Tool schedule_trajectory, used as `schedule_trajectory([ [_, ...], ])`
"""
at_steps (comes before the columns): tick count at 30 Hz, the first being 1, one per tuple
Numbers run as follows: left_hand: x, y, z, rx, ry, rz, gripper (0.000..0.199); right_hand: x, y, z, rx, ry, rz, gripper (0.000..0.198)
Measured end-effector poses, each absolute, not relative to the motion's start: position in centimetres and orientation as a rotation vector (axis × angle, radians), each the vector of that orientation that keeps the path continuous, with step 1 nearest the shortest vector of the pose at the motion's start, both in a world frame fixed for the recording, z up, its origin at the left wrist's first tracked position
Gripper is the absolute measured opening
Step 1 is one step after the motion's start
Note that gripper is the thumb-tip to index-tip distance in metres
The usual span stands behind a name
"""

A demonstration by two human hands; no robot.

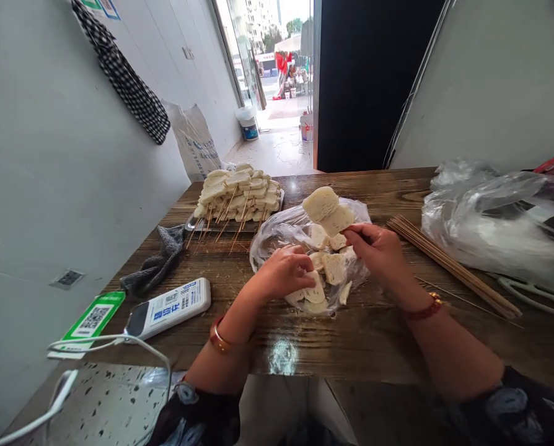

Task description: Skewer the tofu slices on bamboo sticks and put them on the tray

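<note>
My right hand [374, 251] is closed at the lower edge of two overlapping pale, flat slices [323, 207], holding them up above a clear plastic bag [277, 232]. Whether a stick runs through them is hidden by the fingers. Over the opened bag, my left hand [284, 272] has its fingers curled onto a loose pale slice [315, 288]. More such slices [334, 268] lie in the bag between my hands. Beyond my left hand, a metal tray [279, 201] carries a high pile of skewered pale slices [240, 183], their sticks pointing toward me.
A bundle of thin wooden sticks [453, 266] lies at right, beside pale-handled scissors [532, 294] and heaped plastic bags [495, 210]. At left are a grey cloth [158, 260], a white power bank [172, 308], a green QR card [93, 319] and a white cable [153, 352].
</note>
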State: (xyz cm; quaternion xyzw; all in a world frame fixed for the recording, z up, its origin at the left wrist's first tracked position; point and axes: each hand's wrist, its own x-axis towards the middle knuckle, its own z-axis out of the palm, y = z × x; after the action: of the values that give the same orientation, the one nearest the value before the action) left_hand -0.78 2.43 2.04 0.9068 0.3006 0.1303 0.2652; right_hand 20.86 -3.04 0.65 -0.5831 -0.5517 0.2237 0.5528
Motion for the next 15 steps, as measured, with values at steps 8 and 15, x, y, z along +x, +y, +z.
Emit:
schedule_trajectory([
  [8, -1.1, 2.8, 1.7, 1.378, 0.604, 0.885, 0.027, 20.4, -3.5, 0.9, -1.352, -1.281, 0.599, 0.026],
  [15, -1.5, 3.9, 1.1, 0.871, 0.615, 1.29, 0.042, 19.8, -4.1, 1.1, -1.4, -1.406, 0.708, 0.029],
])
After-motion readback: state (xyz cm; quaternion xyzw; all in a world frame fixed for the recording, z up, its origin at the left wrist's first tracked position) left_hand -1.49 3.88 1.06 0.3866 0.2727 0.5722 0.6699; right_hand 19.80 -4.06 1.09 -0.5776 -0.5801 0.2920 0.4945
